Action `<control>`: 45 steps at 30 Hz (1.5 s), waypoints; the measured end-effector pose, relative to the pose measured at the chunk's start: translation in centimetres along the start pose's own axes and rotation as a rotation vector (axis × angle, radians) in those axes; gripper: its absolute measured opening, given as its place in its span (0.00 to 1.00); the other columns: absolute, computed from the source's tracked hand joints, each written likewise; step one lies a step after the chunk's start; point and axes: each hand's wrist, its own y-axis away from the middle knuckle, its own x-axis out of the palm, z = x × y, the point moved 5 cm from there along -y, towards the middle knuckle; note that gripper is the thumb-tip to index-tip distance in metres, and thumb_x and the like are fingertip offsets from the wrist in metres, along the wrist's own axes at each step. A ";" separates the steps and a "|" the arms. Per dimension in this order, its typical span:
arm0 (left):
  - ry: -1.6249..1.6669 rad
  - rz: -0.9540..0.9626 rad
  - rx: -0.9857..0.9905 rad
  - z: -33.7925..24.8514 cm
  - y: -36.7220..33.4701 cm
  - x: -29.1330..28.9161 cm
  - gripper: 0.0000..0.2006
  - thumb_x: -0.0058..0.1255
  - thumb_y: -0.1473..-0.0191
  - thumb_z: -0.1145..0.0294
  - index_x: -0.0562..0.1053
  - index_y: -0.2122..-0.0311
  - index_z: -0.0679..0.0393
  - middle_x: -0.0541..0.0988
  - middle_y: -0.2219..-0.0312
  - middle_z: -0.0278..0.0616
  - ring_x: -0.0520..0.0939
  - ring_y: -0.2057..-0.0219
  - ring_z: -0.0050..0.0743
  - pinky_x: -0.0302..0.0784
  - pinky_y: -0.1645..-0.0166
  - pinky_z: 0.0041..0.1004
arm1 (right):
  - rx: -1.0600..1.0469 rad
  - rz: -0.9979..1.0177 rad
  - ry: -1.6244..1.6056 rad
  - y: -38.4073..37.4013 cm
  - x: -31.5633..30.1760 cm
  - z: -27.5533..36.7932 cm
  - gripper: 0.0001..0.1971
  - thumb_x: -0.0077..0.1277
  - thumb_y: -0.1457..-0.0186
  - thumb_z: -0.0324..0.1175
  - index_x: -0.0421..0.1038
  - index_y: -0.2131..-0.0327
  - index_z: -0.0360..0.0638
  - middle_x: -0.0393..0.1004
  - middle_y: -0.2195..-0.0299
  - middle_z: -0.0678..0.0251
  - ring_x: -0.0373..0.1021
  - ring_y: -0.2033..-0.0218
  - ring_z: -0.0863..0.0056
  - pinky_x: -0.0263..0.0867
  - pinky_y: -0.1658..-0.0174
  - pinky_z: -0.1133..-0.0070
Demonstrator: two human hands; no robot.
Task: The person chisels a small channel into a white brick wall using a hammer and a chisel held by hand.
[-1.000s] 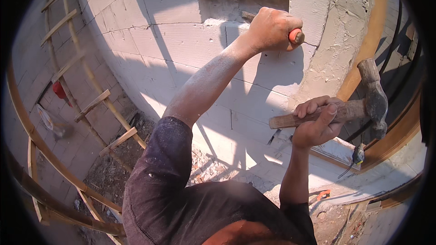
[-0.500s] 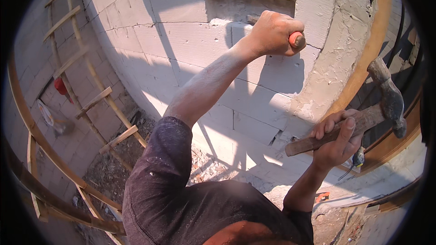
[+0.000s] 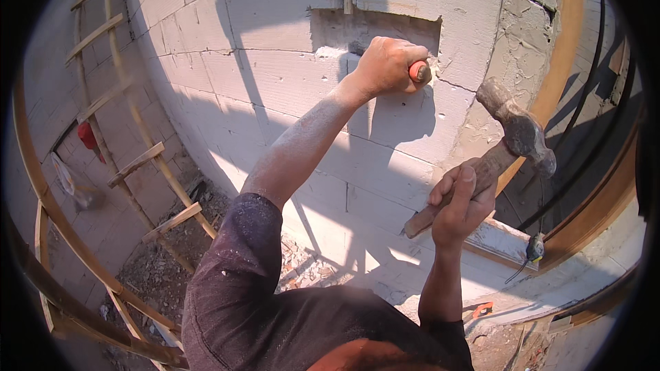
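Evidently, in the head view, the cutting is well along: a rectangular recess [image 3: 405, 25] is sunk into the pale block wall [image 3: 275, 20], its right side fairly straight. Its lower edge is rough and crumbly, so that part looks the least finished; how deep or even the back is, one cannot tell. The left hand [image 3: 393, 63] has its fingers closed around the chisel [image 3: 418, 71], which is at the recess's lower edge; the orange grip and worn butt show, while the blade cannot be made out. The right hand [image 3: 465, 207] holds the hammer [image 3: 500, 158] by its scuffed wooden handle, the dull metal head tilted up, apart from the chisel.
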 end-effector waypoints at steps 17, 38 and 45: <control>0.282 0.024 0.271 -11.8 -1.1 1.3 0.07 0.58 0.65 0.65 0.70 0.80 0.46 0.72 0.83 0.28 0.77 0.78 0.30 0.72 0.76 0.31 | -0.174 -0.216 -0.137 3.2 -6.1 2.7 0.15 0.43 0.33 0.43 0.60 0.59 0.37 0.64 0.78 0.63 0.61 0.85 0.79 0.63 0.81 0.81; 0.129 -0.048 0.137 -6.7 -5.3 3.5 0.07 0.59 0.61 0.66 0.72 0.78 0.51 0.75 0.84 0.36 0.79 0.81 0.39 0.73 0.77 0.35 | 0.095 -0.088 0.077 -1.0 -5.4 3.5 0.15 0.40 0.31 0.40 0.62 0.63 0.36 0.62 0.83 0.67 0.59 0.87 0.83 0.57 0.83 0.86; 0.116 -0.044 0.111 -6.6 -5.1 4.6 0.09 0.62 0.67 0.67 0.73 0.77 0.50 0.76 0.82 0.36 0.80 0.79 0.40 0.72 0.75 0.37 | -0.043 -0.158 -0.064 -0.9 -4.9 2.4 0.12 0.41 0.31 0.38 0.60 0.64 0.39 0.62 0.81 0.68 0.59 0.86 0.83 0.61 0.83 0.83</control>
